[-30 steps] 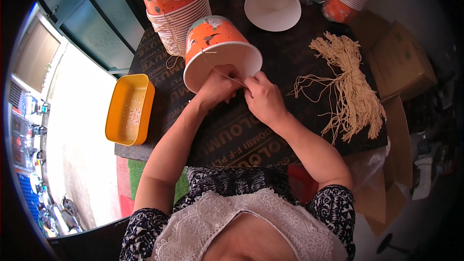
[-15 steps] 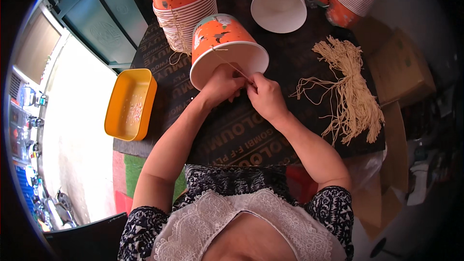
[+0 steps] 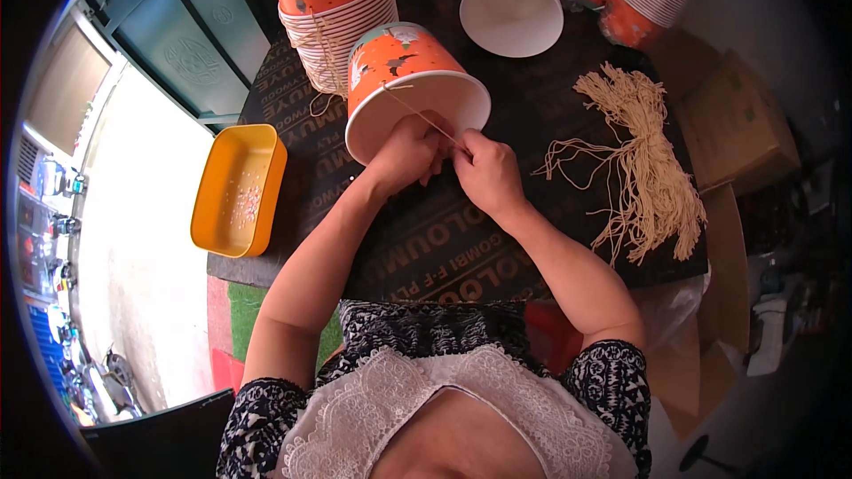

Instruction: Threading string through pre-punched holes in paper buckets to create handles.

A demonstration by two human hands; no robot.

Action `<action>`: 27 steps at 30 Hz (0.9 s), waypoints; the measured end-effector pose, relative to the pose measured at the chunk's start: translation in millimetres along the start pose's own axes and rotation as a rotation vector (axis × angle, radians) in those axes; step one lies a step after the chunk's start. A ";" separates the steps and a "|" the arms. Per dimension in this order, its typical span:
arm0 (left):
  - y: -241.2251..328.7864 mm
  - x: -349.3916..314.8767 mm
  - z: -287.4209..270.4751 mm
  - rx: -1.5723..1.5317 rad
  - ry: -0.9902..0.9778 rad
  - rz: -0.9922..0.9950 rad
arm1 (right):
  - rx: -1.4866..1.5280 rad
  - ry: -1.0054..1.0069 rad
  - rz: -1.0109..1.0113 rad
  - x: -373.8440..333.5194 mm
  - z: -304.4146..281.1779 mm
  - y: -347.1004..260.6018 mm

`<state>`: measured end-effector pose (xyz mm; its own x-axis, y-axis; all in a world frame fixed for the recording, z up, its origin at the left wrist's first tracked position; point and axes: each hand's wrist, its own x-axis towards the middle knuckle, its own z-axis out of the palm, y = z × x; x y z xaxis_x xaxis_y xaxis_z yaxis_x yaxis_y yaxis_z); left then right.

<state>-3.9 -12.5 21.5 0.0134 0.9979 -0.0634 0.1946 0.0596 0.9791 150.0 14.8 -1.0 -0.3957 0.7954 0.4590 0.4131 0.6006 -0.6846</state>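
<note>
Cord: drooped in a curve a second ago; now the thin beige cord [image 3: 420,113] runs straight from the bucket's rim to the fingers.
Right hand [image 3: 486,168]: fingertips pinched together, apparently gripping the cord.
Left hand [image 3: 408,153]: curled at the bucket's mouth, fingertips partly hidden (whether they grip the cord or merely brace it, I cannot tell).
Bucket: round, orange-printed, paper-looking bucket with a white lining [image 3: 430,89], tipped on the dark, letter-printed bench [image 3: 417,257], mouth toward the person, just beyond the hands.
Handling: probably light and fairly stiff, though the thin wall could dent when squeezed or tear where the cord joins; its rim looks the firmest hold. Cord should be soft and limp, best pinched close to its end.
Stack: tall nested pile of orange buckets with white rims [image 3: 337,22], just beside, loose cord hanging down it.
Spare bucket: white-lined round bucket [image 3: 512,9], tilted, farther back.
Cord bundle: thick beige hank of cords [image 3: 652,164], to the right.
Tub: rectangular yellow plastic tub [image 3: 274,191], left, with small pale bits inside.
</note>
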 end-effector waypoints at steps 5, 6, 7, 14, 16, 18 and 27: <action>13.2 -5.0 2.5 0.084 -0.013 -0.042 | -0.006 0.010 0.012 0.0 -0.9 2.3; 13.6 -5.4 5.1 0.119 0.034 -0.005 | -0.012 0.012 0.015 0.1 -1.2 2.8; 14.1 -5.8 6.2 0.154 0.083 0.032 | -0.017 0.014 0.017 0.3 -1.3 2.6; -14.8 2.1 1.9 0.396 0.108 0.257 | 0.003 0.003 0.051 0.7 -0.7 1.2; -14.7 1.7 3.0 0.416 0.132 0.247 | 0.000 0.004 0.067 0.7 -1.3 0.1; -15.0 1.3 2.9 0.423 0.139 0.247 | -0.015 0.003 0.058 0.6 0.2 1.4; -12.6 0.6 4.1 0.420 0.145 0.255 | 0.004 0.029 0.082 1.1 3.8 -0.1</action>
<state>-2.4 -12.8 8.4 -0.0182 0.9744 0.2240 0.5804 -0.1721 0.7959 146.4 15.3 -2.6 -0.3370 0.8440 0.4172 0.4400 0.5330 -0.7227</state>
